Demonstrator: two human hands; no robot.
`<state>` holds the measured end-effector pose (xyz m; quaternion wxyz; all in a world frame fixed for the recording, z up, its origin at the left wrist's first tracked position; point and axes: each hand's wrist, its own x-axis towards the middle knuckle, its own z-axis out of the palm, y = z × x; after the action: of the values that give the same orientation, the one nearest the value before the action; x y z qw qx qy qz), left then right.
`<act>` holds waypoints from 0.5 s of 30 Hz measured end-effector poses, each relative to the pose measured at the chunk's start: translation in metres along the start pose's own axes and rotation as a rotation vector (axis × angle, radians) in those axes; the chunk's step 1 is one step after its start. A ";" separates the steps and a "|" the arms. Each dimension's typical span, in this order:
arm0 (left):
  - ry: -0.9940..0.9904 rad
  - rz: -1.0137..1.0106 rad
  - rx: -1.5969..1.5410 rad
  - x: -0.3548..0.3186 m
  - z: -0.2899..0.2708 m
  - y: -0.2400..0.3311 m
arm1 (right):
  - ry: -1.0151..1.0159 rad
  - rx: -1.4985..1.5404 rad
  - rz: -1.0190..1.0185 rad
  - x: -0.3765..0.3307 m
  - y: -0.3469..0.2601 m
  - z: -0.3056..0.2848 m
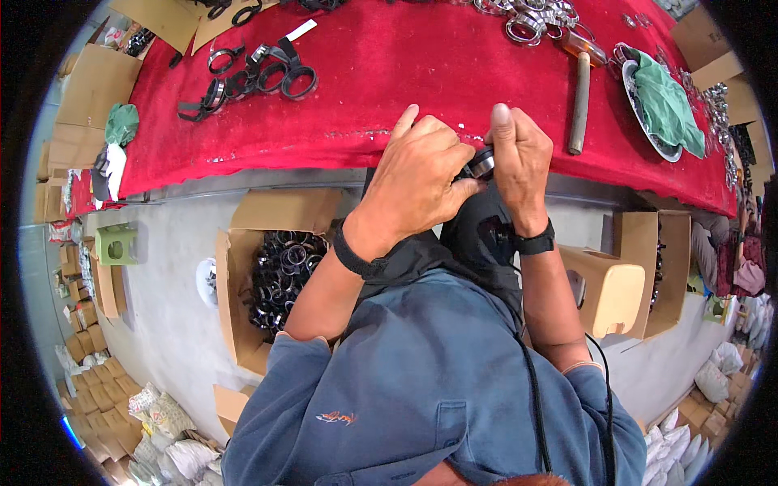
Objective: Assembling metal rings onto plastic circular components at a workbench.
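Observation:
Just past the red table's near edge, over my lap, a small silver-and-black ring clamp [483, 164] is held between my two hands. My left hand [423, 172] grips its left side with thumb and curled index finger, the little finger sticking out. My right hand [520, 158] is closed round the other side, its thumb raised on top. Most of the clamp is hidden by the fingers. Further left on the cloth lies a group of similar black-and-silver ring clamps [271, 77].
A hammer [580, 105] lies on the red cloth [389, 73] beside silver rings [527, 28]. Right of it is a metal tray [636, 101] with a green cloth [666, 101]. Below stand a carton of black rings [284, 271] and a yellow stool [612, 296].

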<state>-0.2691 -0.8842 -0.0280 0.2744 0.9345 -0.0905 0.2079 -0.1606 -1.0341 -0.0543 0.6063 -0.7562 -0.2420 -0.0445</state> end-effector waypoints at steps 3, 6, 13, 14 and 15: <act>0.005 0.022 -0.038 -0.002 0.004 0.000 | -0.041 -0.230 -0.173 0.002 0.002 -0.002; 0.030 0.013 -0.091 -0.006 0.014 -0.002 | -0.054 -0.288 -0.232 0.003 0.004 -0.001; -0.005 -0.075 -0.125 -0.010 0.019 0.001 | -0.001 -0.271 -0.194 -0.004 0.010 0.005; -0.004 -0.067 -0.119 -0.011 0.019 0.002 | -0.007 -0.257 -0.175 -0.004 0.010 0.006; 0.004 -0.082 -0.097 -0.012 0.019 0.004 | 0.003 -0.253 -0.180 -0.005 0.013 0.007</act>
<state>-0.2750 -0.8978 -0.0460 0.3278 0.9227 -0.0616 0.1936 -0.1613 -1.0308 -0.0695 0.5002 -0.8017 -0.3004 -0.1298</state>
